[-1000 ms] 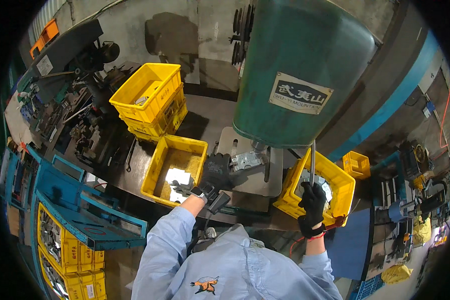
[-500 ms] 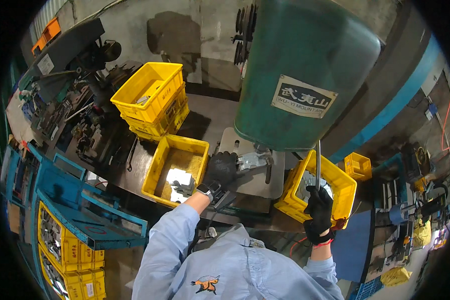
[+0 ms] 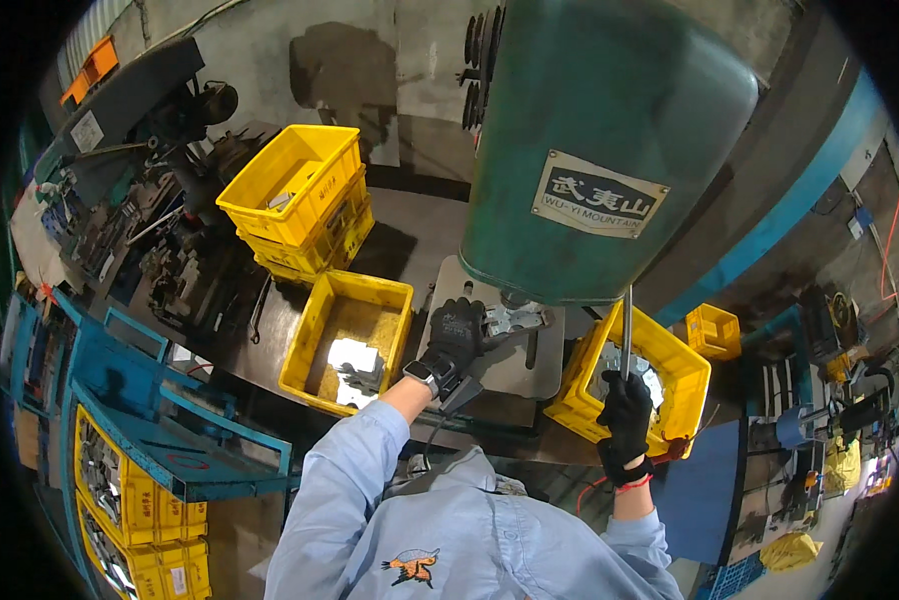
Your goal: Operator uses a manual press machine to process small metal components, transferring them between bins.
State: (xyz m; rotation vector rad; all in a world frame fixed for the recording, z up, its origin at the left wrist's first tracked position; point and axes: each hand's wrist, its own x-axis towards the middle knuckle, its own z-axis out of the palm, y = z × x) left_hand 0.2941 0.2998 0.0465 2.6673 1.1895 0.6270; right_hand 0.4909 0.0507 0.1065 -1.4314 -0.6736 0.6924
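Observation:
A black glove covers my left hand (image 3: 456,335), which is on the grey machine table. Its fingers close at the left end of a shiny silvery metal part (image 3: 515,318), though the contact is partly hidden. Above the part hangs the big green head of a drill press (image 3: 610,110); the tool under it is mostly out of sight. My right hand (image 3: 626,410), also in a black glove, is wrapped around a long steel lever (image 3: 628,335) that rises beside the green head. A watch sits on my left wrist.
Left of the machine table stands a yellow bin (image 3: 298,345) holding a few metal pieces. Behind it is a stack of yellow bins (image 3: 315,215). Another yellow bin (image 3: 692,380) with metal parts lies under my right hand. A blue metal frame (image 3: 185,450) occupies the lower left.
My left hand has shifted a little to the right, closer against the metal part. My right hand keeps its grip on the lever, almost unmoved. The view has shifted slightly.

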